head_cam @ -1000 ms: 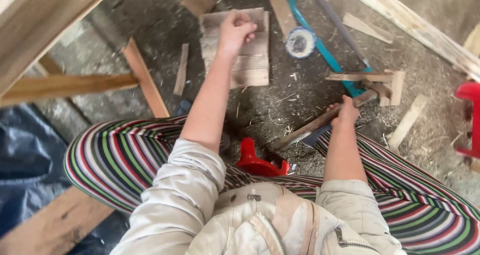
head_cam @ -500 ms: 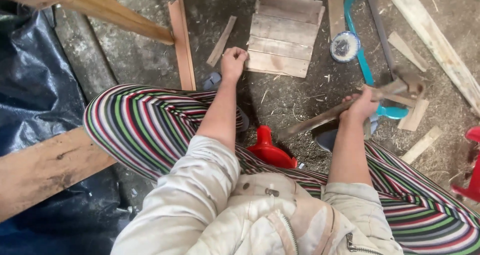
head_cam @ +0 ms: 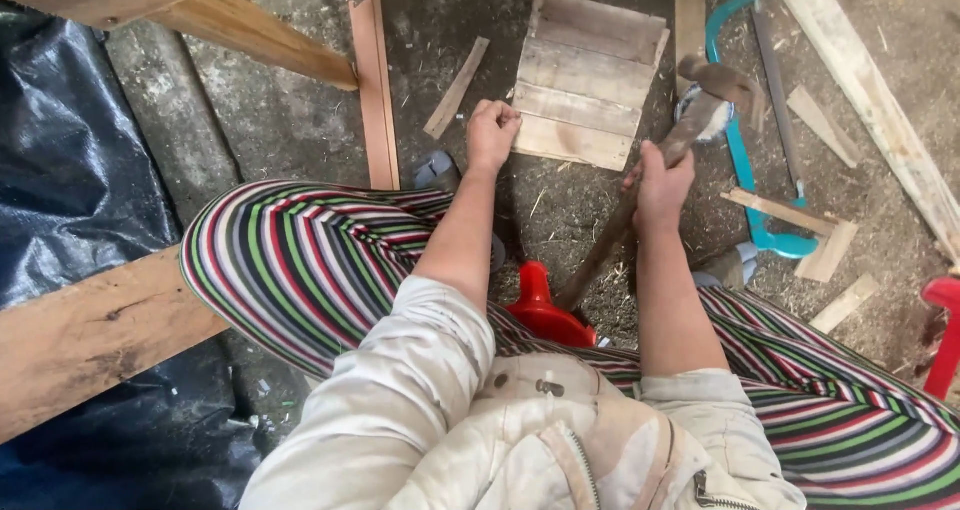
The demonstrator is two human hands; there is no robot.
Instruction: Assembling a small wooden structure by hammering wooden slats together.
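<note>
Wooden slat panel [head_cam: 585, 80] lies on the dirt floor [head_cam: 300, 120]; the left hand [head_cam: 492, 133], curled into a fist, presses its near corner. Right hand [head_cam: 660, 185] grips a hammer [head_cam: 690, 110] (head raised, blurred) beside the panel's right edge.

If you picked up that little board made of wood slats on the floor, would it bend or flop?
Probably not. The slatted panel looks like several flat planks joined side by side, so it should stay stiff. It seems thin, so likely light. Lying flat on the sawdust-strewn ground, it would slide rather than roll.
</note>
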